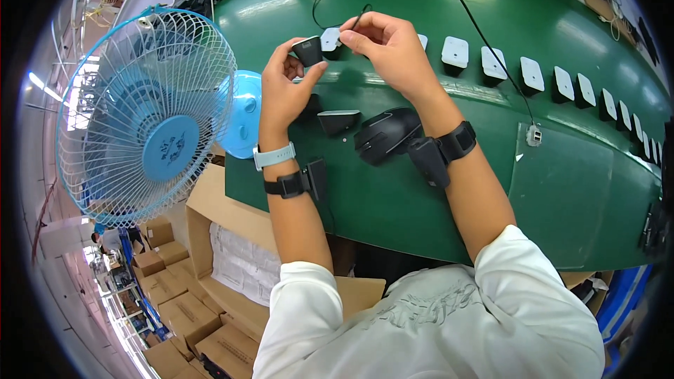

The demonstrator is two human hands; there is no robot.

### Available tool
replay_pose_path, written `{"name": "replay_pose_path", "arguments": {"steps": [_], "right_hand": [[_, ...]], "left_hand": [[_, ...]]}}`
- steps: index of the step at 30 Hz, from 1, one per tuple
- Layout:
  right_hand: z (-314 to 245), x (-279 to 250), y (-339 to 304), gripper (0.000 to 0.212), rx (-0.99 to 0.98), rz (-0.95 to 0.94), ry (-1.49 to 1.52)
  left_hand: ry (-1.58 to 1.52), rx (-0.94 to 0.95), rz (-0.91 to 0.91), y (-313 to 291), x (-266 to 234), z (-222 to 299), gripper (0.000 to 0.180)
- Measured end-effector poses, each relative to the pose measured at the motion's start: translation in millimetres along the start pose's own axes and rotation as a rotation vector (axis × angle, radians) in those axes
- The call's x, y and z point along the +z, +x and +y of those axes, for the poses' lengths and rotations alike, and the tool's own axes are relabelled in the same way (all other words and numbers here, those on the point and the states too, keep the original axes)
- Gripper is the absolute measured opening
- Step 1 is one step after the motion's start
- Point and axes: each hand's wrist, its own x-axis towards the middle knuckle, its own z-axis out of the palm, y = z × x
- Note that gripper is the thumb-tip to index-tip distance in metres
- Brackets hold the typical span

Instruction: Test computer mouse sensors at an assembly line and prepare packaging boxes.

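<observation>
My left hand [281, 91] is closed around a small black tapered device [307, 52] with a pale edge, raised above the green table. My right hand [397, 49] pinches the end of a thin black cable [316, 5], close to the device; the small plug at the fingertips is only partly visible. Behind and between the hands, a similar device with a white top [330, 36] stands on the table. Nearer me, another black device [339, 122] lies beside a larger rounded black object [386, 136] shaped like a computer mouse.
Several white-topped black devices [455, 53] form a curved row to the right on the green table [400, 217]. A second black cable ends in a small metal-and-white connector [533, 135]. A blue fan [168, 147] stands left, above cardboard boxes [188, 317]. An open carton [210, 203] adjoins the table's front edge.
</observation>
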Motion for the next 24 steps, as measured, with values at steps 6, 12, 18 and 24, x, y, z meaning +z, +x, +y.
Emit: {"name": "replay_pose_path", "arguments": {"steps": [6,12,18,24], "right_hand": [[-11.7,5.5,-1.7,0.013,-0.002,-0.131,-0.176],[-17.3,0.7,-3.8,0.013,0.043,-0.201,-0.267],[-13.5,4.2,-7.3,0.011,0.030,-0.174,-0.211],[-11.7,16.6,-10.1,0.011,0.031,-0.181,-0.213]], "left_hand": [[0.017,0.229,-0.113,-17.2,13.5,20.0,0.043],[-0.167,0.171,-0.154,-27.6,15.6,16.1,0.040],[-0.227,0.150,-0.142,-34.2,10.8,13.5,0.041],[-0.257,0.159,-0.130,-35.4,5.3,4.9,0.040]]}}
